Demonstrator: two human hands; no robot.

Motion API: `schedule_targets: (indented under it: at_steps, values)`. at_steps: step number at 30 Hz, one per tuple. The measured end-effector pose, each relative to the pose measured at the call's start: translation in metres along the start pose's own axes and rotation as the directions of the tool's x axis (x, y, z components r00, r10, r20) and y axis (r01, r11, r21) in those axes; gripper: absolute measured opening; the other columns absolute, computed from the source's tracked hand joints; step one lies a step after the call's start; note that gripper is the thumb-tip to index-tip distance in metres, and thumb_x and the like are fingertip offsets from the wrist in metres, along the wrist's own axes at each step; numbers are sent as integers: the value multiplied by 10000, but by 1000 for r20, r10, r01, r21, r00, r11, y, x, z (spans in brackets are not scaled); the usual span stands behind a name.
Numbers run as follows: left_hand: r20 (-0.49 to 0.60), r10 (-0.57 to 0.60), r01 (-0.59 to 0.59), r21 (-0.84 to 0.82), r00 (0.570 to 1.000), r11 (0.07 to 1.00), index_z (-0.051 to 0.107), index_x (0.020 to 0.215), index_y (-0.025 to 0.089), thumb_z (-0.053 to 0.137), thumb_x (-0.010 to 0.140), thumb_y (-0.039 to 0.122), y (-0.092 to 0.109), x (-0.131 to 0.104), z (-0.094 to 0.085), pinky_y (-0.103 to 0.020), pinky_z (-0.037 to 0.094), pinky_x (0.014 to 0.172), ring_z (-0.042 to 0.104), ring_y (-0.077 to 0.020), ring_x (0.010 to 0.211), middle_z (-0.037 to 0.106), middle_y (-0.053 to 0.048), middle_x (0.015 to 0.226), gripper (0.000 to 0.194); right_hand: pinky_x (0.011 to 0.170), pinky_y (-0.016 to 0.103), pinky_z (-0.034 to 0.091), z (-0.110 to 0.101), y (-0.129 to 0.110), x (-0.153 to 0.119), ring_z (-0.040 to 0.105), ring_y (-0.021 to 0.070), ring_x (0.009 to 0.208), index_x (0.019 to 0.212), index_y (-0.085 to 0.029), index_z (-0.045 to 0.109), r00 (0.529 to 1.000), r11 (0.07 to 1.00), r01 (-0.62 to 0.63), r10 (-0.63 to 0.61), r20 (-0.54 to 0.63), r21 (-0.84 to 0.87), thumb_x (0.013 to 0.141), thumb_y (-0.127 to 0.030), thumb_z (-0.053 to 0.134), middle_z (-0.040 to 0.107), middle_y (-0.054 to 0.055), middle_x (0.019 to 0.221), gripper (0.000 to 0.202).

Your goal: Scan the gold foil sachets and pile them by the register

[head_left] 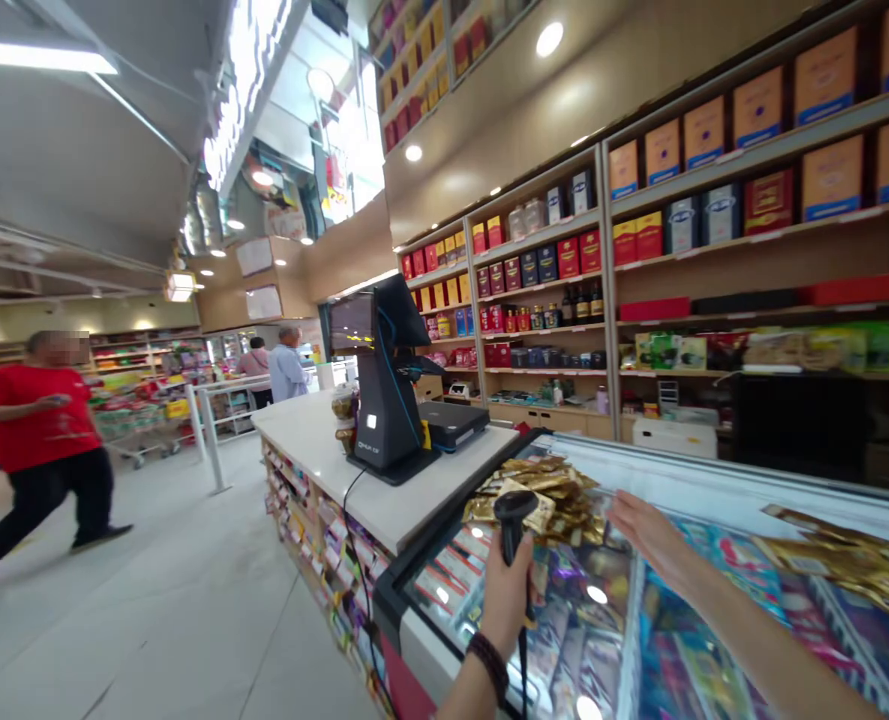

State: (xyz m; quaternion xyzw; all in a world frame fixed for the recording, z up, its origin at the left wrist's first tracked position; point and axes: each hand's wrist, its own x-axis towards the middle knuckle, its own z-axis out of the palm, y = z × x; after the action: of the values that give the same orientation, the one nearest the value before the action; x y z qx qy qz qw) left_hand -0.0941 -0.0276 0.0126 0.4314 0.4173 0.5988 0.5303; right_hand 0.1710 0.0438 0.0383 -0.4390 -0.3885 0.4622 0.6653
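My left hand (508,585), with a dark beaded bracelet at the wrist, is closed around the handle of a black barcode scanner (515,507). The scanner's head points toward a pile of gold foil packets (556,490) on the glass top of a freezer (624,600). Just right of that pile is my right hand (639,525), fingers stretched out and no item visible in it. A second heap of gold packets (841,560) lies farther right on the glass, beyond my right forearm.
A checkout terminal (388,400) stands on the white counter (316,440) beside a black cash box (455,425). Shelves with boxed goods (541,265) line the back wall. A person in a red shirt (35,420) walks at the left, and two people stand farther back.
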Motion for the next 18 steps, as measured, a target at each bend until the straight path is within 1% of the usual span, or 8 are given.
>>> schedule_targets:
  at_steps: [2, 4, 8, 11, 13, 15, 17, 18]
  values:
    - [17, 12, -12, 8, 1000, 1000, 630, 988, 281, 1048, 705, 970, -2, -2, 6, -236, 436, 457, 489, -108, 431, 534, 124, 586, 854, 1251, 551, 695, -32, -2, -14, 944, 428, 1297, 845, -347, 800, 992, 998, -47, 41, -116, -51, 658, -421, 1026, 982, 117, 1110, 302]
    - [52, 19, -19, 10, 998, 1000, 588, 937, 290, 1020, 635, 1043, -3, -6, 16, -237, 428, 453, 466, -96, 424, 544, 122, 578, 920, 1278, 578, 688, -69, -11, -30, 920, 464, 1354, 856, -326, 837, 975, 995, -19, -2, -223, -96, 648, -466, 1018, 980, 135, 1101, 309]
    - [150, 34, -33, -6, 988, 999, 597, 929, 274, 1003, 661, 1055, -1, -18, 47, -219, 418, 472, 473, -77, 445, 577, 116, 614, 920, 1193, 673, 748, -155, -46, -63, 938, 498, 1237, 849, -306, 856, 924, 969, 113, -183, -336, -218, 641, -565, 1016, 964, 169, 1038, 369]
    - [239, 17, -12, -25, 971, 1000, 597, 930, 276, 1023, 642, 1032, 1, -27, 77, -221, 415, 477, 478, -79, 443, 571, 120, 611, 915, 1130, 698, 766, -221, -80, -96, 937, 475, 1182, 849, -323, 853, 874, 922, 134, -284, -395, -364, 685, -580, 973, 965, 156, 1038, 328]
    - [284, -2, 12, -36, 959, 999, 595, 951, 282, 1023, 616, 1031, 0, -32, 100, -227, 413, 469, 467, -81, 428, 564, 128, 601, 925, 1165, 694, 743, -260, -100, -120, 928, 464, 1193, 861, -330, 858, 827, 862, 112, -357, -435, -494, 733, -570, 919, 968, 145, 1048, 278]
    - [322, -2, 17, -45, 947, 999, 592, 963, 286, 1017, 634, 1016, -3, -38, 124, -227, 412, 467, 459, -80, 422, 566, 128, 597, 907, 1220, 695, 703, -296, -113, -140, 919, 458, 1197, 879, -330, 860, 756, 782, 64, -444, -481, -621, 792, -559, 850, 962, 144, 1038, 245]
    - [365, 11, 10, -55, 931, 998, 587, 953, 286, 1012, 674, 995, -8, -46, 149, -223, 418, 475, 457, -77, 428, 563, 127, 600, 872, 1274, 709, 659, -324, -120, -155, 906, 464, 1225, 910, -322, 860, 698, 687, -6, -518, -495, -727, 836, -534, 777, 955, 153, 1048, 240]
    - [386, 15, 7, -57, 922, 998, 584, 945, 286, 1010, 688, 987, -10, -50, 161, -221, 424, 481, 458, -76, 432, 560, 128, 601, 859, 1294, 714, 642, -335, -121, -160, 897, 469, 1257, 934, -315, 862, 685, 632, -37, -548, -480, -774, 847, -515, 744, 956, 160, 1077, 248]
